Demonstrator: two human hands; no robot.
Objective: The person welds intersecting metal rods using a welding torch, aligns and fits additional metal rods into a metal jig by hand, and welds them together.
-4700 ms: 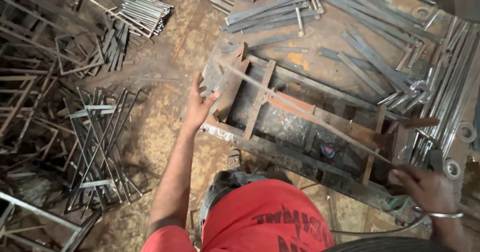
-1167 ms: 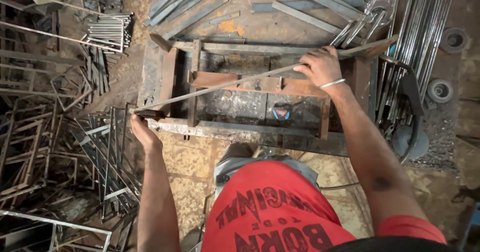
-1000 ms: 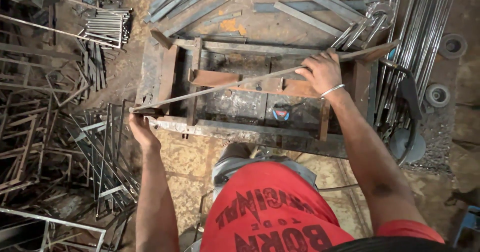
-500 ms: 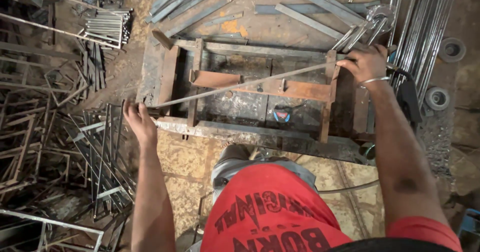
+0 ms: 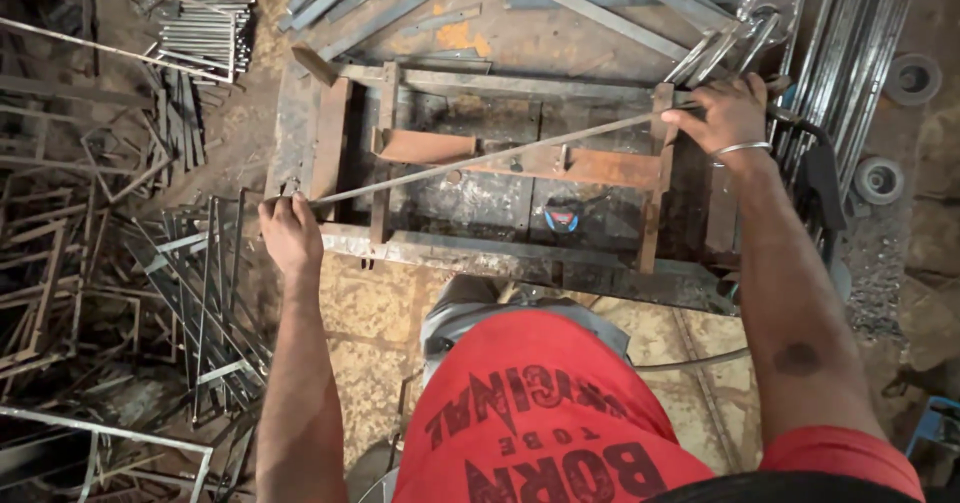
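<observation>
Over the rusty desk (image 5: 480, 263), in the head view, one long thin rod (image 5: 490, 158) lies slantwise above the steel frame (image 5: 520, 163), held at both ends. The left hand (image 5: 290, 233) is closed round its near left end at the desk's corner; the right hand (image 5: 728, 113) is clamped on the far right end, by the frame's right upright. The two hands are well apart. To handle it well, I judge both grips should stay firm and level so the rod does not sag or twist. One small blue and red object (image 5: 561, 220) lies inside the frame; piles of cut bars (image 5: 200, 33) lie around, too many to count
</observation>
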